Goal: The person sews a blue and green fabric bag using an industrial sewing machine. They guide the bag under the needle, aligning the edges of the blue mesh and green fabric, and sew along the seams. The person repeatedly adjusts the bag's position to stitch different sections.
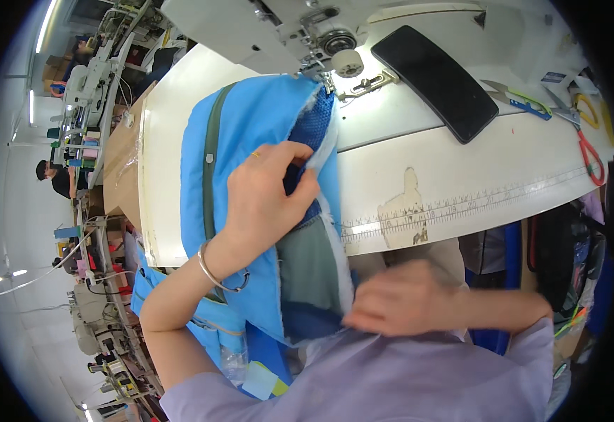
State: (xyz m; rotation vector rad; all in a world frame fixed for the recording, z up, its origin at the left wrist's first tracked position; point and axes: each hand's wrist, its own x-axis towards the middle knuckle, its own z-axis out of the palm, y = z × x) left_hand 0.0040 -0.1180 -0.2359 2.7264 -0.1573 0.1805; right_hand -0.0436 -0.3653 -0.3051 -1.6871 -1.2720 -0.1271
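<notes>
A blue fabric bag piece (251, 119) with a dark green strip lies on the sewing table, its far corner under the sewing machine's presser foot (328, 83). Along its open right side show dark blue mesh (314, 126), a grey-green lining (310, 257) and a frayed pale edge. My left hand (268, 186) is closed in a pinch on that edge, over the mesh. Lower down, my right hand (398, 299) is blurred by motion. Its fingers are curled at the near corner of the bag piece and appear to grip the edge.
A black phone (437, 84) lies right of the machine's needle area. Beyond it are a thread snipper (525, 102) and red-handled scissors (588, 151). A ruler strip (462, 204) runs along the table's near edge. More blue fabric (212, 330) hangs at my left. Another person (61, 179) sits far left among machines.
</notes>
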